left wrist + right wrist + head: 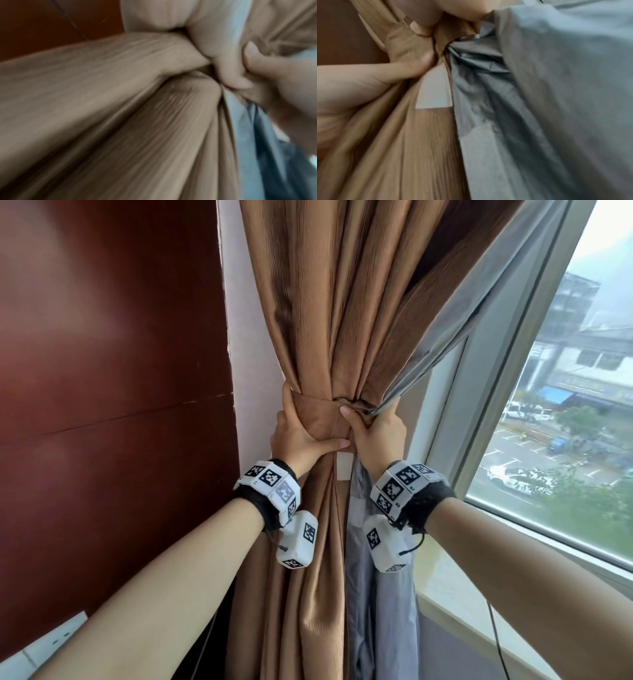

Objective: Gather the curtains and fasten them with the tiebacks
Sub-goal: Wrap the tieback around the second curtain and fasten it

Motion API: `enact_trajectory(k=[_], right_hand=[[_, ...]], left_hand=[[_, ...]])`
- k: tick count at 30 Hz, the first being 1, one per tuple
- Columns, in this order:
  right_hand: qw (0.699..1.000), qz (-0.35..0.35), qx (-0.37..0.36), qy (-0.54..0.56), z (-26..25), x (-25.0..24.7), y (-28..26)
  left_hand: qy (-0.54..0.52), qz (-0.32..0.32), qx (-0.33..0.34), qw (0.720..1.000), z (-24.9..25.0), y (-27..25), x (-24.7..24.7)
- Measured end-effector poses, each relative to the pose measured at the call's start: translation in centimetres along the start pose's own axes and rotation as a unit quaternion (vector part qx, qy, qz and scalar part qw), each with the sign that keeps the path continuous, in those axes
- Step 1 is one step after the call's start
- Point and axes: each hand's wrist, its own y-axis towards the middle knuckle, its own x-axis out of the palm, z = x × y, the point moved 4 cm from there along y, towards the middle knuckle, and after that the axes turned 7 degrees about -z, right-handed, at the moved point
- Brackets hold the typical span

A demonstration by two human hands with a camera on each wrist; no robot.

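The tieback [317, 416], a brown band of the same cloth, sits wrapped round the waist of the one brown curtain [329, 302], which hangs bunched between the wood panel [102, 337] and the window [565, 405]. You are on the fastening step: the gathering looks done, and your hands meet at the front where the band's ends come together.

Your left hand [301, 436] is clamped round the band and the folds, thumb laid across the front, fingers curled behind. Your right hand [373, 433] grips the right side of the bundle, thumb pressed in at the join, fingers out of sight behind the grey lining [455, 330].

Whether the ends are joined yet I cannot tell; the wrist views are blurred at that spot. A white patch [344, 467] hangs just below the band and may be part of the closure. The next move likely calls for holding the bundle tight with your left while your right closes the ends.

Count: one curtain, one tieback, one lining, two hands.
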Motion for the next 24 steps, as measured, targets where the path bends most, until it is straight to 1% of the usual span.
enact_trajectory(k=[2,3,8,10,13,18,22,24], right_hand=[[1.0,-0.003,-0.005,-0.002,0.0,-0.2,0.0],[1.0,-0.006,-0.006,0.0,0.0,-0.3,-0.1],[0.999,-0.044,-0.022,-0.014,-0.7,-0.5,0.0],[0.999,-0.032,-0.024,-0.015,-1.1,-0.5,0.2],[1.0,-0.009,-0.008,-0.009,-1.1,-0.4,0.4],[0.999,-0.027,-0.002,-0.022,-0.9,-0.5,0.6],[0.999,-0.038,0.011,-0.028,-1.3,-0.9,0.0],[0.999,-0.04,0.015,-0.033,-1.5,-1.2,-0.8]], left_hand=[[-0.046,-0.038,-0.006,0.998,-0.1,-0.1,0.1],[-0.057,-0.047,-0.006,0.997,-0.1,-0.1,0.1],[-0.021,-0.034,0.006,0.999,0.0,-0.4,-0.2],[-0.012,-0.041,0.006,0.999,0.1,-0.3,-0.2],[0.011,-0.042,-0.001,0.999,0.0,0.0,-0.1],[0.035,-0.005,0.005,0.999,0.5,-0.5,-0.2],[0.055,-0.032,-0.001,0.998,0.8,-1.7,-0.3],[0.062,-0.032,0.001,0.998,1.0,-2.7,-0.5]])
